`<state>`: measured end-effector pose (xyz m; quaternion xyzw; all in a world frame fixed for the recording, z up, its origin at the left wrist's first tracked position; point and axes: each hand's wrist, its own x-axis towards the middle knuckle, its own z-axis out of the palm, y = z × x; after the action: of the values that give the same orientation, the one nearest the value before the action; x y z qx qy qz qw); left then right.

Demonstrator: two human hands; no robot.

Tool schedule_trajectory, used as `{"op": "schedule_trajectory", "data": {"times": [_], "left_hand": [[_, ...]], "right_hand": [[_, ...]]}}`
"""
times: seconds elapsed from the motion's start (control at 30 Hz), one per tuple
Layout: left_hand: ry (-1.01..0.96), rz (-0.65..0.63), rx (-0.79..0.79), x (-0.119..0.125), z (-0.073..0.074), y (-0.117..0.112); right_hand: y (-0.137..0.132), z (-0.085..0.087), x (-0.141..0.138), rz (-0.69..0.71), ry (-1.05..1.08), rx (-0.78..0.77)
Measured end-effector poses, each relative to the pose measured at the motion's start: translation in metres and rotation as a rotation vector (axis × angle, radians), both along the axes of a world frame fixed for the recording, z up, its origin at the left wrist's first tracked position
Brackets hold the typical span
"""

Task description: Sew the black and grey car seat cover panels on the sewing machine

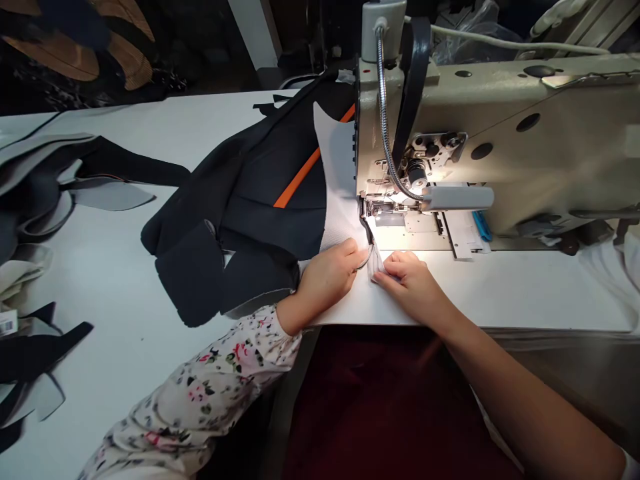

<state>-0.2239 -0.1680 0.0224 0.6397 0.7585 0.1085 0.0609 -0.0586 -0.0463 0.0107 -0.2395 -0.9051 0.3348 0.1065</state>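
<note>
A cream industrial sewing machine stands on the white table, its lamp lighting the needle area. A white mesh piece with black edging runs under the presser foot. My left hand lies with its fingers curled on the white piece just before the needle, pinching its edge. My right hand pinches a small folded strip of white fabric right beside it. A black padded piece with an orange stripe lies left of the machine.
More black and grey cut pieces are heaped along the table's left edge. A gooseneck lamp arm hangs in front of the machine head. Dark red cloth covers my lap below the table edge.
</note>
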Motion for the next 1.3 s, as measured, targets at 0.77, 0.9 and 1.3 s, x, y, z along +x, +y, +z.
{"op": "schedule_trajectory", "data": {"times": [0.77,0.9,1.3], "left_hand": [[0.051,-0.172,-0.041,-0.003,-0.007,0.006],[0.031,-0.167,-0.034,-0.001,-0.005,0.006],[0.066,-0.119,-0.016,-0.001,-0.007,0.025]], "right_hand": [[-0.015,0.006,-0.016,0.178,-0.042,0.048],[0.007,0.016,-0.013,0.200,-0.004,0.018],[0.057,-0.014,-0.039,0.269,0.119,0.519]]}}
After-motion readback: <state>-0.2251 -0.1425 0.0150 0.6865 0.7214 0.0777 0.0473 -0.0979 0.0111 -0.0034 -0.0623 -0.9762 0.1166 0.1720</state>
